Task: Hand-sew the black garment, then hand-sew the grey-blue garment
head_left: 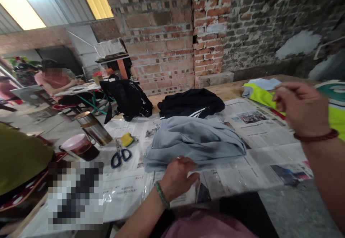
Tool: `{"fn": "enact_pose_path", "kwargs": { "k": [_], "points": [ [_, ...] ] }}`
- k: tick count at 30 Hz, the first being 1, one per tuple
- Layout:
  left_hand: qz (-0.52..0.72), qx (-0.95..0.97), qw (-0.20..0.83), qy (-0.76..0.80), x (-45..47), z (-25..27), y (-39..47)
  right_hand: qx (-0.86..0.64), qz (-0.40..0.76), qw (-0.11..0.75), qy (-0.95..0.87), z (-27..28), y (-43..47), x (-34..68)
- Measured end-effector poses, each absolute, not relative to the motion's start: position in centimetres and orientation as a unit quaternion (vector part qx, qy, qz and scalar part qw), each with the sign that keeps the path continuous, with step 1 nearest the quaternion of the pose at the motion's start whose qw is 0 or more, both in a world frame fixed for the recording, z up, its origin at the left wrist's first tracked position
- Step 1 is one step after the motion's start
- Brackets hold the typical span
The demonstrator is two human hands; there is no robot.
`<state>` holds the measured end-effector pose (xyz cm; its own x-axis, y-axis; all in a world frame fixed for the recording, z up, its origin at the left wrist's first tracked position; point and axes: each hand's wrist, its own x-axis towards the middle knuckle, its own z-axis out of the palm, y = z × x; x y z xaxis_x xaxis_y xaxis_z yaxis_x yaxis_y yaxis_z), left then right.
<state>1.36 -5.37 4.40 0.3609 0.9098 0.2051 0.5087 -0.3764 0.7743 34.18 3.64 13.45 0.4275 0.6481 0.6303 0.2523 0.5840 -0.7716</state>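
One grey cloth (pixel 196 141), centre | my left hand (pixel 178 178) at its lower edge | my right hand (pixel 306 107) raised, right | both grips: can't tell

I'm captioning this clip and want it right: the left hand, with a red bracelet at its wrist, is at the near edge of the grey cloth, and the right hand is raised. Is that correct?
Only the colour is wrong: the head view shows a green bracelet at the left hand's wrist. The rest stands.
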Motion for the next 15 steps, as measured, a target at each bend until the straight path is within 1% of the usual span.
{"fn": "enact_pose_path", "kwargs": {
  "k": [1, 3, 5, 7, 11, 13, 15],
  "points": [
    [0.314, 0.792, 0.253, 0.459, 1.5, 4.7, -4.4, -0.453, 0.164, 0.694, -0.535, 12.7, 3.3, 32.7],
    [0.297, 0.820, 0.138, 0.469, 1.9, 4.9, -2.4, -0.461, 0.304, 0.612, -0.566, 10.3, 2.5, 29.3],
    [0.268, 0.821, 0.047, 0.502, 2.3, 4.7, -0.4, -0.457, 0.419, 0.546, -0.563, 7.1, 1.7, 25.9],
    [0.233, 0.814, -0.016, 0.531, 2.4, 4.3, 1.1, -0.464, 0.474, 0.515, -0.542, 3.6, 1.3, 23.5],
    [0.205, 0.791, -0.086, 0.570, 0.7, 3.5, 2.6, -0.492, 0.458, 0.549, -0.497, -1.9, 2.5, 22.5],
    [0.194, 0.767, -0.109, 0.602, -1.0, 3.3, 2.9, -0.496, 0.450, 0.558, -0.490, -3.4, 3.3, 23.2],
    [0.166, 0.751, -0.111, 0.629, -2.9, 3.1, 3.0, -0.495, 0.454, 0.559, -0.486, -4.3, 3.8, 23.7]
  ]
}}
